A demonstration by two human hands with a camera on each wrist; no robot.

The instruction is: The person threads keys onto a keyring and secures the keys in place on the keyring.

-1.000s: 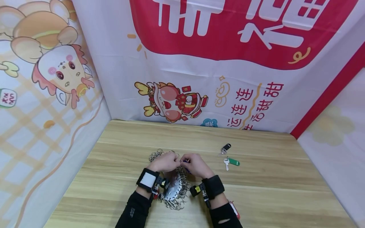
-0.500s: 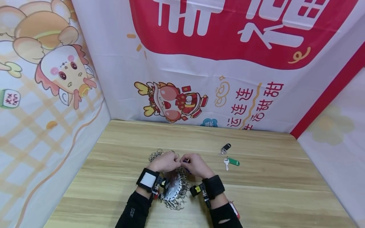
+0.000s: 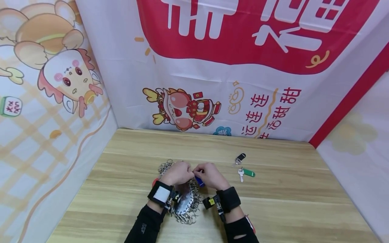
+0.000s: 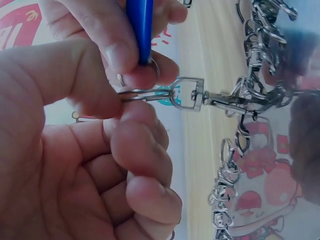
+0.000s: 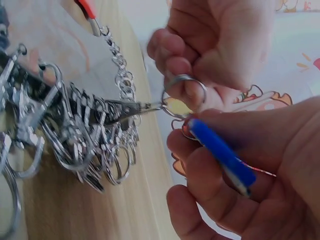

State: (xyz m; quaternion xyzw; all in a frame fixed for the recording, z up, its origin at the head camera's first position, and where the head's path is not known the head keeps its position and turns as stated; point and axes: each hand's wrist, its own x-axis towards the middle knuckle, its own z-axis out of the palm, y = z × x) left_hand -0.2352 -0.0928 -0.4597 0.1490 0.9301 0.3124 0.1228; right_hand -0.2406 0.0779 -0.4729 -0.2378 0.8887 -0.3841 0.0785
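Note:
My left hand (image 3: 178, 172) pinches a metal split ring (image 4: 145, 94) between thumb and index finger. A small swivel clasp (image 4: 190, 94) links that ring to a shiny round metal plate (image 3: 184, 203), whose edge carries several clasps and rings. Close beside it, my right hand (image 3: 211, 176) holds a blue key tag (image 5: 222, 152) by its end, its thumb and fingers around the tag's small ring. In the right wrist view the tag's ring is at the split ring; whether the two are linked is hard to tell. The plate's left part is hidden by my left hand and wrist.
On the table (image 3: 288, 189), to the right, lie a key with a green tag (image 3: 249, 172) and a key with a black tag (image 3: 241, 157). A red object (image 3: 155, 182) shows beside my left wrist. Fabric-covered walls stand behind and at both sides.
Both hands have shifted slightly, the left a little to the right. More of the blue key tag shows below the right fingers, and a red object has come into sight by the left wrist.

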